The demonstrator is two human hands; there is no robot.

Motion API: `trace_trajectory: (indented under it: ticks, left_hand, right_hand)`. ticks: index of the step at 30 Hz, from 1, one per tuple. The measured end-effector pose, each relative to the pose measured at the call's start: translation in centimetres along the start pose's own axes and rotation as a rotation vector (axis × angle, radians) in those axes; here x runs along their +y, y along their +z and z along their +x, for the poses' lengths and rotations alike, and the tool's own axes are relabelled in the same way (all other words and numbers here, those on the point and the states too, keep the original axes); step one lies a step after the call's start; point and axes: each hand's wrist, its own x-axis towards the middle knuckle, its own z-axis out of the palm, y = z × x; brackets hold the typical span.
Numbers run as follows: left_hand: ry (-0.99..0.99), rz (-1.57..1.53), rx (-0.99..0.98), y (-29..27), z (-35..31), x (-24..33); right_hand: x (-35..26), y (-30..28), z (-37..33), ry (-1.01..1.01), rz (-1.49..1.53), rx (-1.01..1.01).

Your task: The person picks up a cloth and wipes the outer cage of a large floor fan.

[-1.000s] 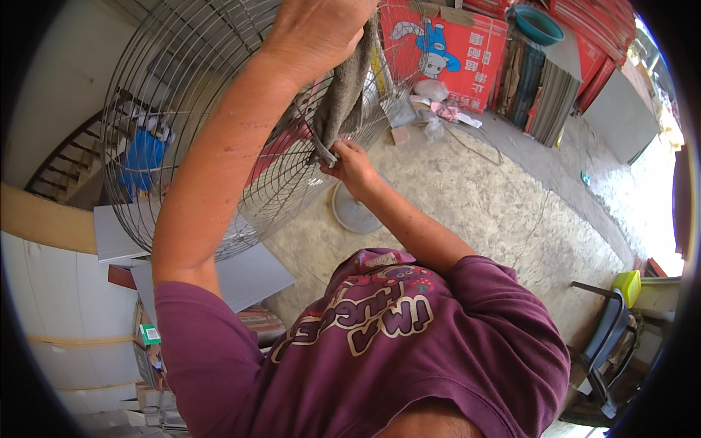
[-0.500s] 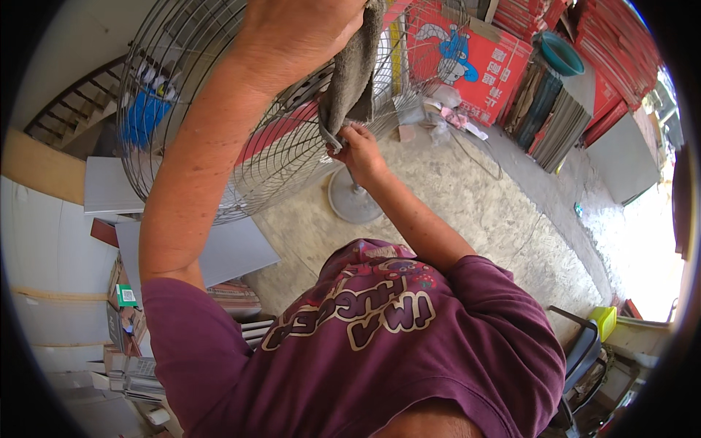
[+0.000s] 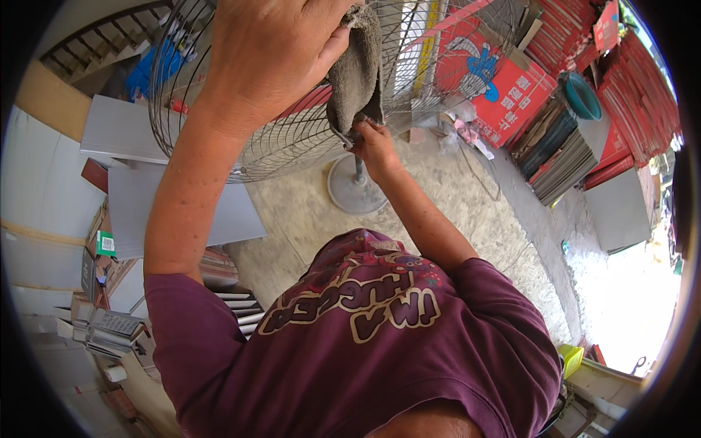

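A grey-brown cloth hangs between my two hands, against the wire guard of a large standing fan. My left hand is raised at the top, its fingers closed on the cloth's upper end; the fingertips are partly out of sight. Lower down, my right hand pinches the bottom end of the cloth beside the guard. Below it, the fan's round grey base stands on the concrete floor, with a short pole rising from it. A red strip crosses the upper part of the fan.
Grey panels lie at the left, near stacked boxes and tiles. Far right hold a red carton, a teal basin and stacks of red flattened cardboard. A stair railing shows far left. A yellow-green container sits lower right.
The view has shifted, so the surroundings sit differently in the picture. Both hands keep their hold on the cloth, and more of the fan's pole now shows below the right hand.
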Motion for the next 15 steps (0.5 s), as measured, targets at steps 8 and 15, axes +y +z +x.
trace_trajectory:
  ticks: [8, 15]
  left_hand:
    - [-0.199, 0.077, -0.129, -4.4, -4.5, 0.5]
    - [-0.393, 0.145, -0.006, -5.6, -12.4, 0.7]
  right_hand:
    - [1.0, 0.6, 0.0, 0.054, -0.087, 0.073]
    - [1.8, 0.0, 0.6, -0.032, -0.208, 0.08]
